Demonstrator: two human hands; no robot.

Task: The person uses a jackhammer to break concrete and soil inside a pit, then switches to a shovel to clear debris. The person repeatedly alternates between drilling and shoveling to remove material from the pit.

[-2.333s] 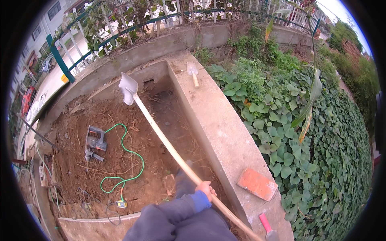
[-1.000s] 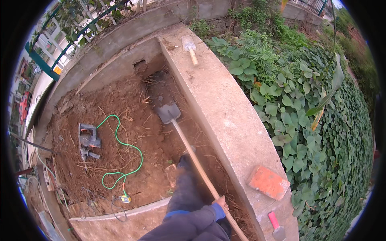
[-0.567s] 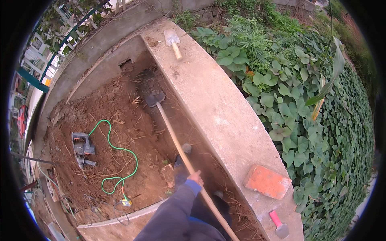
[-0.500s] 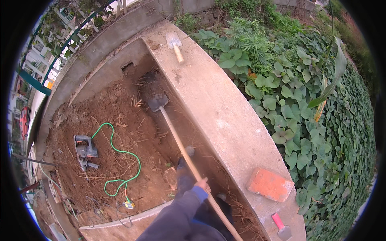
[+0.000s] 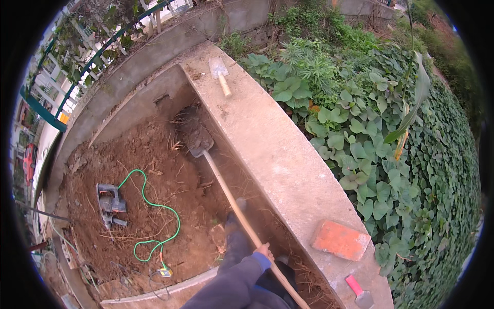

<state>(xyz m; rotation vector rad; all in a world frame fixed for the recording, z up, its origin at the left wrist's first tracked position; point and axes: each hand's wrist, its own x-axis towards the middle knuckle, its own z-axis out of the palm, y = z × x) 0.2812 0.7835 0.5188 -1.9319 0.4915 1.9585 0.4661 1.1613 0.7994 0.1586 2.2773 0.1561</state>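
Observation:
My left hand [image 5: 265,251] is wrapped round the wooden handle of a long shovel [image 5: 229,196]. The handle slants from the lower edge up to the far left. Its metal blade [image 5: 200,150] lies in the far part of a narrow dirt trench, against loose dark soil [image 5: 194,133] that partly covers it. My right hand is out of the picture. My legs and shoes stand in the trench beside the handle.
Along the trench runs a concrete wall top [image 5: 280,165] bearing a trowel [image 5: 220,76], an orange brick [image 5: 340,240] and a red-handled scraper [image 5: 359,291]. A power drill [image 5: 110,205] with a green cord [image 5: 177,226] lies on dirt to the left. Leafy vines [image 5: 391,180] grow at right.
The view has tilted, so the surroundings sit lower in the picture. More dark soil shows on the shovel's blade. My left hand keeps its grip on the handle.

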